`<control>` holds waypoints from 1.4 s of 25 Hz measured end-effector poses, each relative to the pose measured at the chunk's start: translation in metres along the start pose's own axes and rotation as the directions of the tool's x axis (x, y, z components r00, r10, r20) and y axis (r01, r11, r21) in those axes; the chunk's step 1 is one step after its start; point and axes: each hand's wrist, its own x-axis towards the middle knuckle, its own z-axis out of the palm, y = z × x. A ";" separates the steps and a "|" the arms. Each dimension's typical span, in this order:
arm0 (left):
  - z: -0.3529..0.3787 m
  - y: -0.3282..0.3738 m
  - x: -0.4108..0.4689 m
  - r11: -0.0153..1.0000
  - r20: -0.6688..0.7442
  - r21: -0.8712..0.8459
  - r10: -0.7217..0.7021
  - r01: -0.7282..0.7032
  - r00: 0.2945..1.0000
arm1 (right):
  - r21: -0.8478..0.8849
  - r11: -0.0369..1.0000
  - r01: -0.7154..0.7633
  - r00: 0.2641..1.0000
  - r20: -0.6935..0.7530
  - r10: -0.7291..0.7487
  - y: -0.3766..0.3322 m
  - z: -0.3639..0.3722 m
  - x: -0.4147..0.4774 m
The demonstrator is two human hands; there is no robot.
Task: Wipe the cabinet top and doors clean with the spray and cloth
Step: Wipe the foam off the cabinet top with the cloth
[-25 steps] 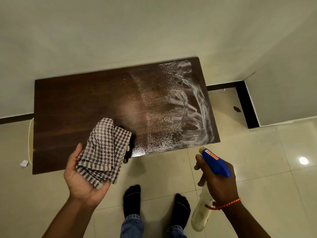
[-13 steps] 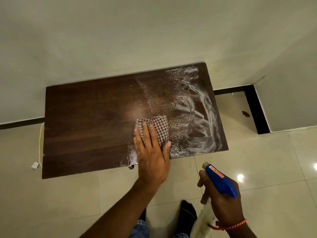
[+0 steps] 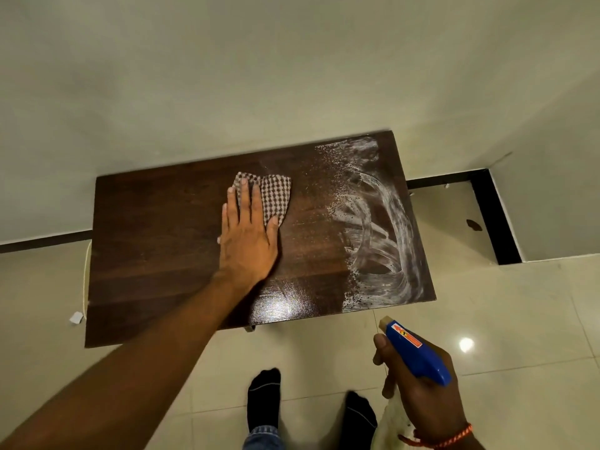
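The dark wooden cabinet top (image 3: pixel 156 241) lies below me against the wall. White spray foam streaks (image 3: pixel 376 228) cover its right end. My left hand (image 3: pixel 248 241) presses flat, fingers straight, on the checked brown-and-white cloth (image 3: pixel 274 196) near the top's middle back. My right hand (image 3: pixel 418 394) grips the spray bottle (image 3: pixel 417 355) with its blue trigger head, held over the floor in front of the cabinet's right corner. The cabinet doors are hidden from this angle.
Pale walls (image 3: pixel 292 76) rise behind the cabinet and form a corner (image 3: pixel 552 206) at the right with a black skirting. Glossy beige floor tiles (image 3: pixel 519 319) surround it. My feet in dark socks (image 3: pixel 264 397) stand just in front. A white cord (image 3: pixel 86 274) hangs at the cabinet's left.
My left hand brought the cloth down onto the cabinet top and pushed it from the front edge towards the back. The middle spray droplets are wiped away. The right hand stays holding the bottle.
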 end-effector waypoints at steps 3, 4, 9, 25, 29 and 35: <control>0.009 0.018 -0.084 0.988 0.078 -0.032 0.153 -0.151 0.985 | 0.029 1.000 -0.004 1.000 -0.013 0.005 -0.005 0.001 0.001; 0.012 0.026 -0.102 0.982 0.125 -0.047 0.189 -0.184 0.974 | 0.043 0.999 -0.011 1.000 -0.024 0.012 -0.008 0.000 0.002; 0.002 0.005 -0.048 0.996 0.054 -0.031 -0.077 0.079 0.996 | 0.040 0.999 -0.036 0.999 -0.012 0.037 -0.012 -0.001 0.005; -0.003 0.002 0.020 0.961 0.045 0.081 0.261 -0.264 0.964 | -0.056 0.998 0.017 0.998 0.053 -0.014 -0.020 0.007 0.036; -0.001 -0.033 -0.069 0.873 0.199 0.154 0.432 -0.464 0.879 | -0.071 0.996 0.051 0.998 0.050 -0.047 -0.024 -0.004 0.037; -0.019 -0.022 0.037 0.982 0.020 0.045 0.181 -0.182 0.983 | -0.032 0.997 0.064 0.998 0.027 -0.064 -0.021 -0.015 0.034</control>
